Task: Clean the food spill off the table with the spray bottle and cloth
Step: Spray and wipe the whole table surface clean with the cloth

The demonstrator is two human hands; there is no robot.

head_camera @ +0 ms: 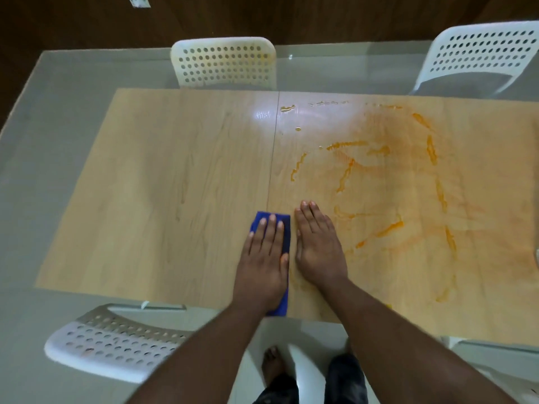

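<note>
Wood-look worktop (175,185) with white chairs around, orange spill (388,182) smeared across its right half, mostly uncleaned.
Left hand (264,258) presses blue cloth (284,228) flat, fingers straight; right hand (316,246) flat beside it, holding nothing. Spray bottle not visible.

Two bare arms are seen, and no sleeves are worn on them. Nothing is worn on the wrists. The left hand (267,249) and the right hand (316,246) are bare too: no gloves, rings or watch are seen. Short, pale nails are seen on the fingers (272,221). Lower down, dark trousers (345,380) with a faint pattern are worn on the legs. One bare foot (272,364) is seen, with no shoe or sock on it. The other foot is hidden from view.
</note>
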